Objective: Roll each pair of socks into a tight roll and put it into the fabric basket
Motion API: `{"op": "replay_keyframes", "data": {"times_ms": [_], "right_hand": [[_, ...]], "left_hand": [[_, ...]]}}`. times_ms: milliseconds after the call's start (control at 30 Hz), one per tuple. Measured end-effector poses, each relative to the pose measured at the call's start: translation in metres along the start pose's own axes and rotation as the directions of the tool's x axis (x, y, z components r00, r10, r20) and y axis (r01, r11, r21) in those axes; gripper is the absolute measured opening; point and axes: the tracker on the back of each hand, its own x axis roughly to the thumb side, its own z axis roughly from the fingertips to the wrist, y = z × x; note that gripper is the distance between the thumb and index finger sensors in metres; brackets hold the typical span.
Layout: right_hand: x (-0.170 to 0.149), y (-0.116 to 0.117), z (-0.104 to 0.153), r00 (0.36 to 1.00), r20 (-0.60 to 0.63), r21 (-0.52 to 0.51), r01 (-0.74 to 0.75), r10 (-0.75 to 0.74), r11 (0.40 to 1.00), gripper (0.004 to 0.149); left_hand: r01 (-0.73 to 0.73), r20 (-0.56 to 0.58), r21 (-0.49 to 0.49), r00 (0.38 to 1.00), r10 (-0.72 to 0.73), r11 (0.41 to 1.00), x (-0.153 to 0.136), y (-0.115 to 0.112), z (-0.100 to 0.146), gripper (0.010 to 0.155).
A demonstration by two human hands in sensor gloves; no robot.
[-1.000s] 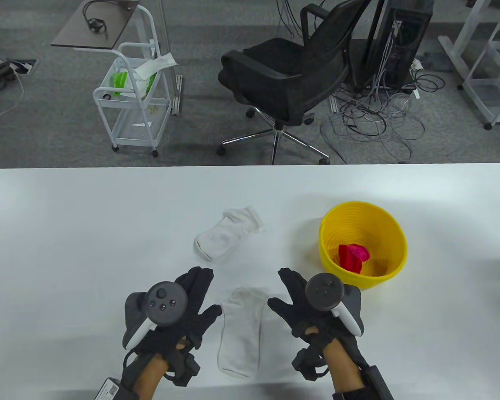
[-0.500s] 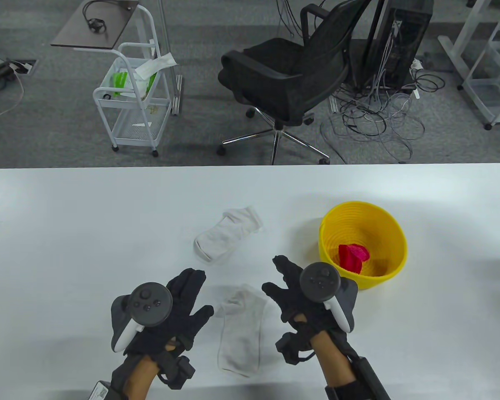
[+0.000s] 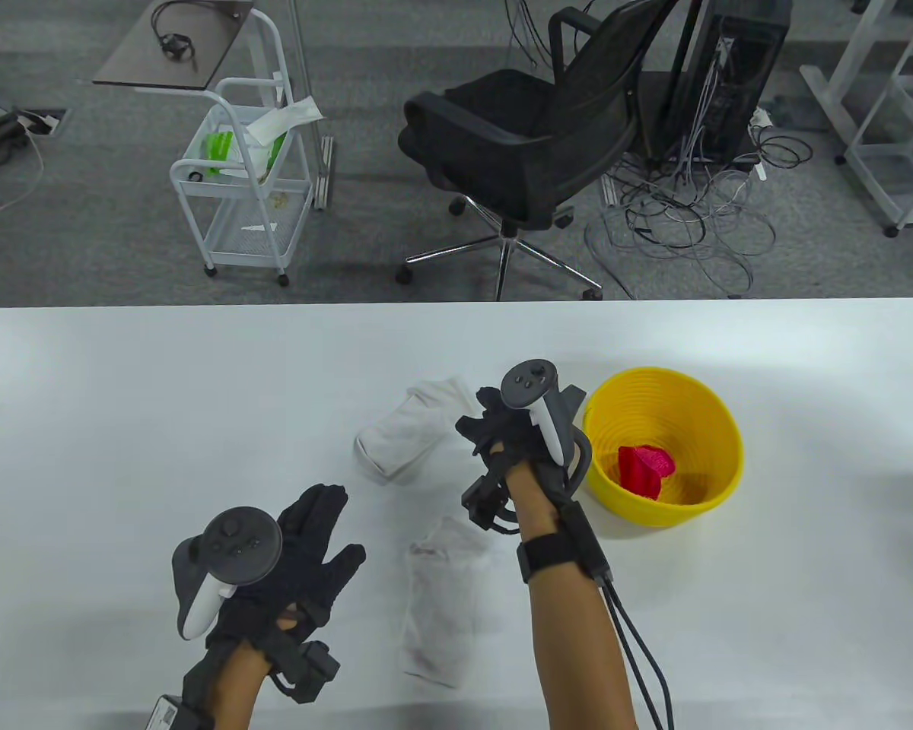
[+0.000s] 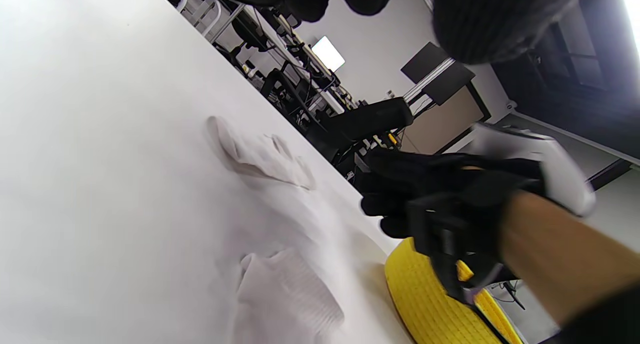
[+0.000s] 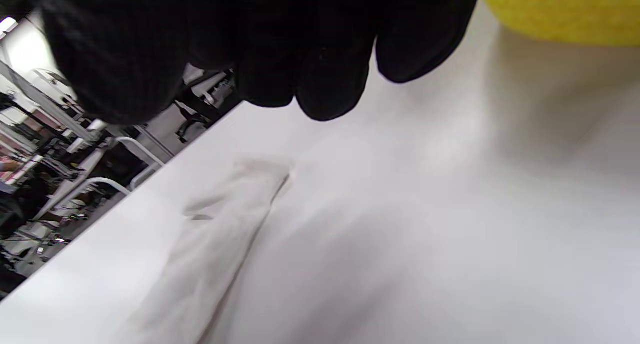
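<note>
The wide white bench (image 3: pixel 122 426) carries everything, and the round yellow ribbed fabric basket (image 3: pixel 711 426) serves here as the landmark. A crumpled red sock roll (image 3: pixel 643 468) already lies on the basket's floor. Just to the basket's left lies the farther flat white sock (image 3: pixel 403 437), angled across the bench; nearer the person and also left of the basket lies the second flat white sock (image 3: pixel 441 608), lengthwise and blurred. Neither white sock is rolled yet.

The right hand (image 3: pixel 502 426) is stretched out between the basket and the farther sock, over that sock's cuff end, fingers somewhat bent; whether they touch or pinch the cloth cannot be told. The left hand (image 3: pixel 304 547) rests spread and empty, well left of the basket, beside the nearer sock.

Judged from this, the risks are a partial grab that lifts one layer and leaves the sock bunched, or the forearm dragging the nearer sock out of line, since it passes right beside it. A careless sweep could also nudge the basket.

The right hand's fingertips are hidden under its tracker in the table view, and the right wrist view shows only dark glove and smeared cloth.
</note>
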Motion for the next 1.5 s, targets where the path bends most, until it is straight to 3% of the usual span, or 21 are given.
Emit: {"op": "replay_keyframes", "data": {"times_ms": [67,333,567,700,933,1200,1400,1433,1500], "right_hand": [[0.002,0.007,-0.013,0.999,-0.043,0.031,-0.005,0.007,0.999,0.065],[0.011,0.036,-0.05,0.988,-0.13,-0.026,-0.091,0.086,0.996,0.067],[0.023,0.053,-0.059,0.957,-0.196,-0.13,-0.243,0.216,0.961,0.061],[0.029,0.06,-0.059,0.929,-0.219,-0.183,-0.339,0.298,0.923,0.05],[0.028,0.06,-0.061,0.945,-0.193,-0.217,-0.303,0.264,0.928,0.04],[0.04,0.021,-0.026,1.0,0.004,-0.183,-0.001,0.002,0.983,0.039],[0.053,-0.011,0.018,0.978,0.191,-0.149,0.112,-0.083,0.982,0.039],[0.055,-0.018,0.03,0.959,0.269,-0.133,0.123,-0.083,0.983,0.039],[0.054,-0.029,0.048,0.948,0.308,-0.178,0.138,-0.079,0.974,0.04]], "left_hand": [[0.022,0.004,-0.004,1.0,-0.022,1.0,0.002,0.0,0.0,0.077],[0.028,-0.03,-0.025,0.999,-0.029,0.999,-0.005,0.001,-0.003,0.078],[0.037,-0.037,-0.027,0.999,-0.038,0.999,-0.005,0.001,-0.003,0.078],[0.031,-0.047,-0.03,0.998,-0.032,0.999,-0.006,0.001,-0.003,0.078],[0.032,-0.052,-0.041,0.998,-0.035,0.999,-0.007,-0.001,-0.005,0.078],[0.011,-0.07,-0.047,0.997,-0.015,0.999,-0.012,0.0,-0.006,0.077],[-0.001,-0.079,-0.038,0.997,-0.002,0.999,-0.015,0.003,-0.005,0.077],[-0.006,-0.08,-0.035,0.997,0.004,0.999,-0.016,0.004,-0.005,0.077],[-0.006,-0.084,-0.034,0.996,0.003,0.999,-0.016,0.005,-0.005,0.077]]}}
